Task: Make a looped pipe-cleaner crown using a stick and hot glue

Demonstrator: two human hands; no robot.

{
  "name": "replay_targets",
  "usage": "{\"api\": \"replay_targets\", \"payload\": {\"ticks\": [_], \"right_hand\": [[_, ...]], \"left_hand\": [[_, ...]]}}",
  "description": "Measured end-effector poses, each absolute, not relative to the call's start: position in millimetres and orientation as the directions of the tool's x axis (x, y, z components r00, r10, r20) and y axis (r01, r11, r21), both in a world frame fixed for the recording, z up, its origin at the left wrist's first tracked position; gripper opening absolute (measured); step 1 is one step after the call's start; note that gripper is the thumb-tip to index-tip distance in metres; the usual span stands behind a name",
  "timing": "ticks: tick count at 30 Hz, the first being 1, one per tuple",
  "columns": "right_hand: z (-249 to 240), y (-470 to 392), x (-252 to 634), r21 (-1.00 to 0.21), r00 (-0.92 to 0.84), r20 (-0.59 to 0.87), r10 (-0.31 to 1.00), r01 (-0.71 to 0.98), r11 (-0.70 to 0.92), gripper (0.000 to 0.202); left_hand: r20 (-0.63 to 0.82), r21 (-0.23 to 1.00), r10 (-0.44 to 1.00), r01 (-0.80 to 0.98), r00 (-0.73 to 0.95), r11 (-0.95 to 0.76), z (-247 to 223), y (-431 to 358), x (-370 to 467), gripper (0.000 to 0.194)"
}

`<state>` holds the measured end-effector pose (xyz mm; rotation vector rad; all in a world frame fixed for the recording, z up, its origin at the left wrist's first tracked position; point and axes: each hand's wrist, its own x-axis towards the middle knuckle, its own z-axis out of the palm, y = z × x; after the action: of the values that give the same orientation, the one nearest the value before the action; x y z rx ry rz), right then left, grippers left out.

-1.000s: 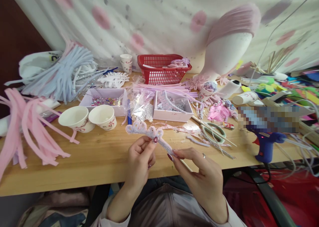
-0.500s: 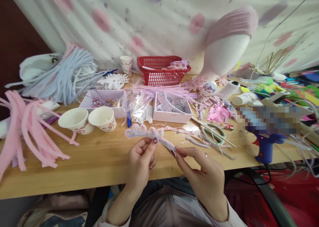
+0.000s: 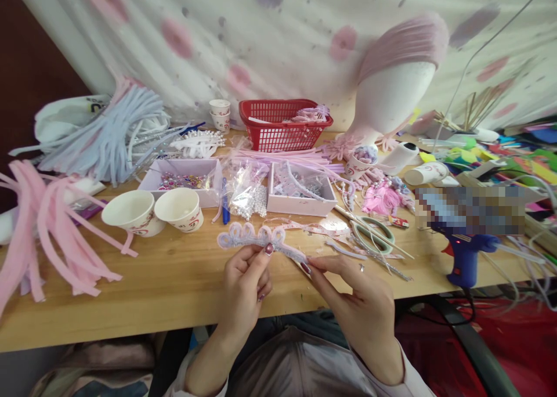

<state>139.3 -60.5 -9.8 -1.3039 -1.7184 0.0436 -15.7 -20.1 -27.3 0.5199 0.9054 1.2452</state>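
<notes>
A pink and lilac-grey pipe cleaner strip (image 3: 249, 234), curled into a row of loops on its left part, is held above the front of the table. My left hand (image 3: 249, 287) pinches it near its middle, thumb on top beside the last loop. The straight right end lies between the thumb and fingers of my right hand (image 3: 354, 304). Beyond the strip are a blue pen (image 3: 225, 202), a bag of clear beads (image 3: 248, 191) and a lilac box (image 3: 302, 204) of small pieces. To the right, scissors (image 3: 369, 228) lie by a roll of tape (image 3: 386, 243).
Two paper cups (image 3: 128, 211) stand left of centre, near pink pipe cleaners (image 3: 65, 234). A blue glue gun (image 3: 463, 257) stands at the right edge, its cord hanging down. Behind are a red basket (image 3: 282, 136) and a white mannequin head (image 3: 391, 95).
The loops have dipped slightly and the strip looks a little straighter. My right hand has shifted slightly right; both hands keep their pinch.
</notes>
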Motion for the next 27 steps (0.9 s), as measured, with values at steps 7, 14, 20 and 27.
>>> {"api": "replay_targets", "payload": {"ticks": [7, 14, 20, 27], "right_hand": [[-12, -61, 140, -0.547, 0.002, 0.634, 0.773, 0.708, 0.447, 0.012], [-12, -59, 145, -0.601, 0.088, 0.613, 0.785, 0.697, 0.391, 0.008], [-10, -60, 150, -0.594, 0.083, 0.615, 0.784, 0.703, 0.391, 0.008], [-10, -62, 151, -0.655, 0.123, 0.545, 0.829, 0.679, 0.330, 0.008]], "left_hand": [[-0.300, 0.772, 0.952, -0.572, 0.055, 0.276, -28, -20, -16, 0.043], [-0.251, 0.829, 0.967, -0.509, 0.034, 0.233, -31, -24, -13, 0.042], [-0.295, 0.796, 0.955, -0.554, -0.001, 0.245, -31, -22, -13, 0.046], [-0.349, 0.762, 0.937, -0.584, -0.002, 0.282, -26, -20, -14, 0.048]]}}
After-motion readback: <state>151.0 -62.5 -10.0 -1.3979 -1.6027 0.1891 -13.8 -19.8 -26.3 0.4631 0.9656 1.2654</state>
